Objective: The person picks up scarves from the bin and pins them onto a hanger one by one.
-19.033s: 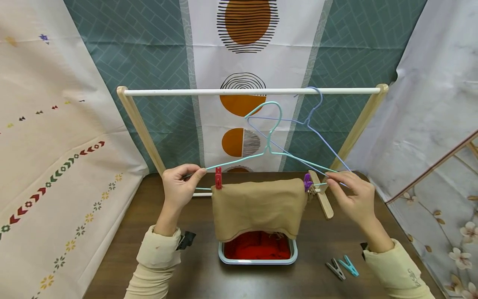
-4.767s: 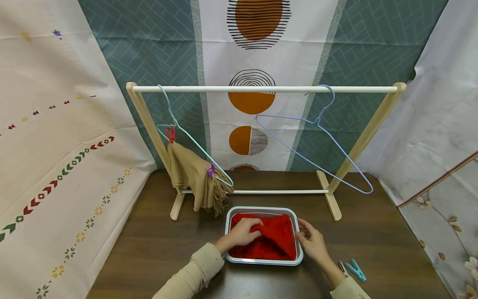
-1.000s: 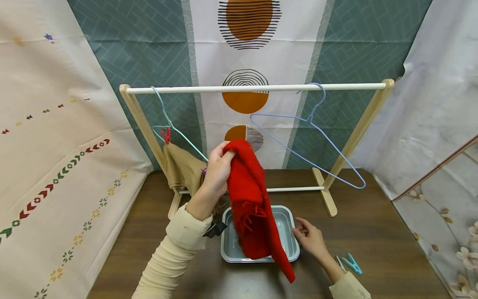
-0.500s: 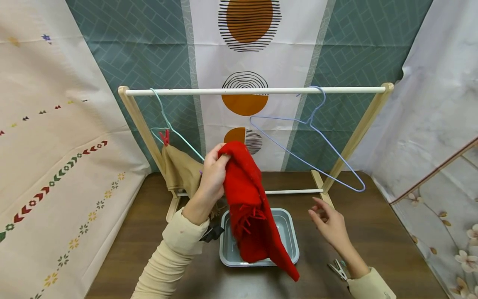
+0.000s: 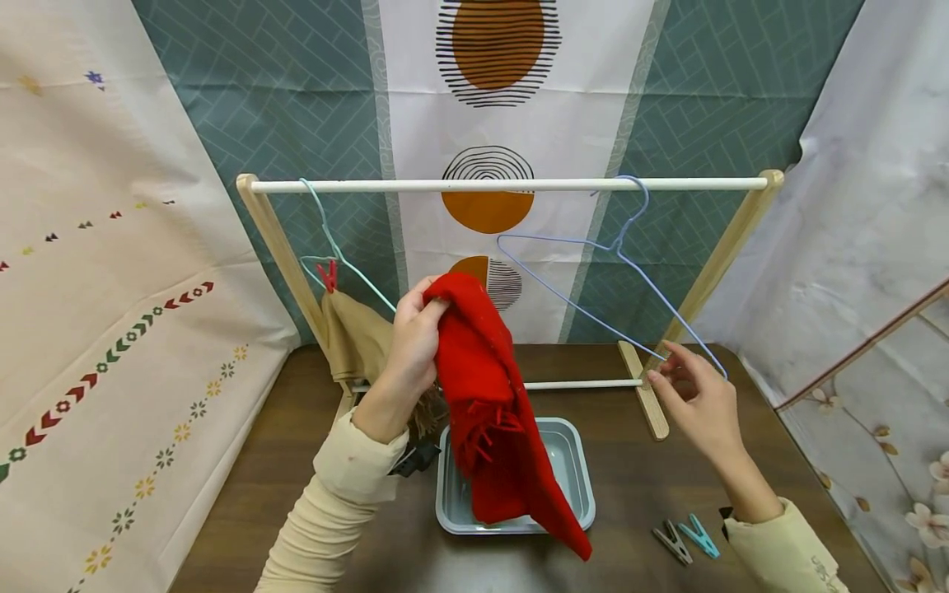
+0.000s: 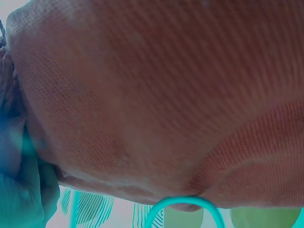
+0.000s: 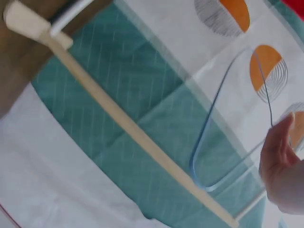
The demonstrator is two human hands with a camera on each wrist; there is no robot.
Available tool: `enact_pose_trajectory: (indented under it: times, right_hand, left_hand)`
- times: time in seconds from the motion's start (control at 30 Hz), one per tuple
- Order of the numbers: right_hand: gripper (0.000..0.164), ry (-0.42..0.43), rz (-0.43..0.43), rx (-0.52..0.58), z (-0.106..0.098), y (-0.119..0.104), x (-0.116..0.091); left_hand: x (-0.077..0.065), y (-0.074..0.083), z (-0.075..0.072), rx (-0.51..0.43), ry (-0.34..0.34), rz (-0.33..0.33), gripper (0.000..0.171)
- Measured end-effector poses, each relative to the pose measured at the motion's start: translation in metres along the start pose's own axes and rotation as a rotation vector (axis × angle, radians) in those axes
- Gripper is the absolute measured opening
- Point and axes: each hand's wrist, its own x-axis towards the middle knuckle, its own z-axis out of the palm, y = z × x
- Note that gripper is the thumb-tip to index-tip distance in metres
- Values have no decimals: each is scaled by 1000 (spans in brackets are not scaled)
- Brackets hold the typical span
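Note:
My left hand (image 5: 415, 333) grips the top of a folded red scarf (image 5: 482, 371) in the head view, thumb in front. The scarf hangs over the grey tray (image 5: 460, 520), its fringe showing and one corner reaching past the near rim. My right hand (image 5: 700, 403) is at the lower right corner of a blue hanger (image 5: 567, 301) that hangs from the rack. Its thumb and fingers are apart, and the fingertips overlap the hanger's wire. In the right wrist view, the right hand (image 7: 280, 175) appears beside the hanger (image 7: 204, 128). Knit fabric (image 6: 142, 95) fills most of the left wrist view.
A wooden rack with a white top rod (image 5: 460, 186) stands at the back. At its left hangs a mint hanger (image 5: 329, 235) with a tan scarf (image 5: 356, 333) and a red clothespin (image 5: 328, 276). A grey clothespin (image 5: 672, 543) and a turquoise clothespin (image 5: 698, 535) lie at right.
My right hand has left the tray's right rim and risen to the blue hanger's corner. The left hand still holds the red scarf, slightly further left; seconds earlier the scarf lay in the tray.

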Motion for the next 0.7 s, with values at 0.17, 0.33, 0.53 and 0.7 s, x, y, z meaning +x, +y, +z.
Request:
enact_pose_trajectory:
  times: [0.17,0.33,0.53,0.7]
  right_hand:
    - [51,112,-58,-123,-10,8,20]
    - [67,-73,60,-147,-21,19,37]
    - [62,-550,263,-135,-31,37,57]
    - [53,-743,419,92,-32,51,62]
  left_hand:
    - [2,5,1,-2,-4,-4,17]
    - [4,8,2,-13,-6,2,20]
    - [2,9,3,-9,-14,-2,19]
    - [2,7,3,4,-21,1,19]
